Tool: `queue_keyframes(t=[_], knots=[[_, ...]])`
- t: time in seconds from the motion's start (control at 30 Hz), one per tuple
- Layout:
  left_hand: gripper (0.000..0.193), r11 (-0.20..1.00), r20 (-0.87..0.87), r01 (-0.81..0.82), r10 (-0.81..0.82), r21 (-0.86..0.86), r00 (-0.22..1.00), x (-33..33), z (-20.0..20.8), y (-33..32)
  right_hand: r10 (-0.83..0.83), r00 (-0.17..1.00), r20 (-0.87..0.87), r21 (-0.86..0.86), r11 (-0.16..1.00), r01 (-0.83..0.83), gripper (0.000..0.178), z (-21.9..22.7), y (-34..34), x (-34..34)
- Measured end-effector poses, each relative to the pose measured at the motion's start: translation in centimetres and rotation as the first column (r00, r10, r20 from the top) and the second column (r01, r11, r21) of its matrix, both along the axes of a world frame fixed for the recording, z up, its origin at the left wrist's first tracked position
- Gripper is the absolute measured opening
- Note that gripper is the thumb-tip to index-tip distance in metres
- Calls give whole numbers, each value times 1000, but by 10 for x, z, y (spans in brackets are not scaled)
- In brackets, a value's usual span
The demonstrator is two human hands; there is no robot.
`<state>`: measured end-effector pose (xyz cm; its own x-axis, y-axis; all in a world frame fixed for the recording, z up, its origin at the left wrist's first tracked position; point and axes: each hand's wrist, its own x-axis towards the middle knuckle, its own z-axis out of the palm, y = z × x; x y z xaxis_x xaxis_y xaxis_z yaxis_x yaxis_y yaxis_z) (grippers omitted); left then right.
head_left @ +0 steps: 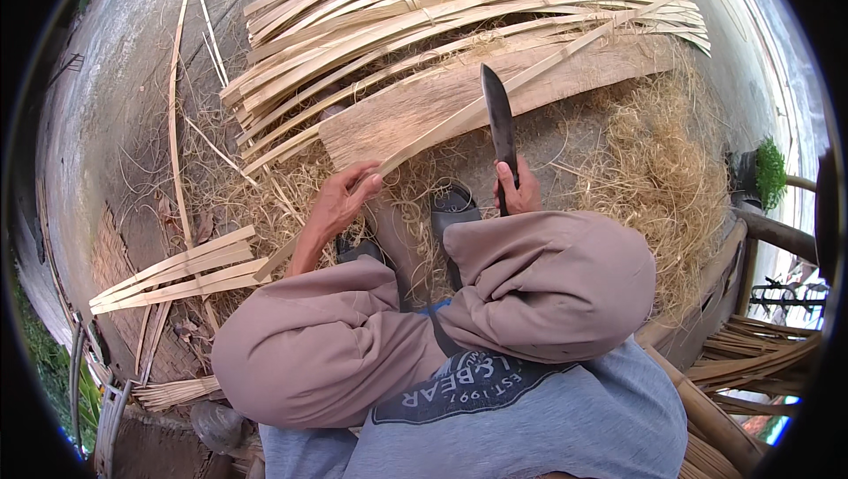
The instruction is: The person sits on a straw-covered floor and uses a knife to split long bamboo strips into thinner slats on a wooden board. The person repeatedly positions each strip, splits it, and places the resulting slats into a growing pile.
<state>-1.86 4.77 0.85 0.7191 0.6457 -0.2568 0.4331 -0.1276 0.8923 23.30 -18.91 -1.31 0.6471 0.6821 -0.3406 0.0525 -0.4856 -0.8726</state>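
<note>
My left hand [344,201], in front of my left knee, is closed round a long pale bamboo strip [442,130]. From there the strip runs up and to the right, over a wooden board [371,126], and reaches the far pile of strips. A shorter end of it shows behind my wrist. In front of my right knee, my right hand [521,188] grips the dark handle of a large knife [499,113]. Its broad dark blade points upward, and the strip passes right by it; whether they touch I cannot tell.
Many split bamboo strips [353,46] lie piled beyond the board. Curly shavings [662,188] heap up at the right. A small bundle of strips [194,267] rests at the left. My sandaled feet [455,201] stand between the hands. Bamboo poles [777,236] are at the right edge.
</note>
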Motion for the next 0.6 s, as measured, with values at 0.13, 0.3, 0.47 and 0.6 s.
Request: queue_keyframes(t=[0.13, 0.3, 0.47, 0.6], knots=[[33, 964, 235, -49, -15, 262, 972, 23, 20, 13, 45, 617, 786, 63, 986, -152, 37, 14, 11, 59], [37, 938, -496, 60, 125, 342, 859, -81, 57, 16, 181, 640, 747, -312, 945, 97, 32, -3, -13, 120], [46, 988, -547, -86, 4, -125, 837, -149, 1, 13, 202, 706, 678, -473, 856, 209, 44, -28, -9, 139], [53, 983, -416, -74, -3, -167, 909, -102, -2, -6, 135, 882, 451, -386, 921, 56, 58, -23, 28, 82]])
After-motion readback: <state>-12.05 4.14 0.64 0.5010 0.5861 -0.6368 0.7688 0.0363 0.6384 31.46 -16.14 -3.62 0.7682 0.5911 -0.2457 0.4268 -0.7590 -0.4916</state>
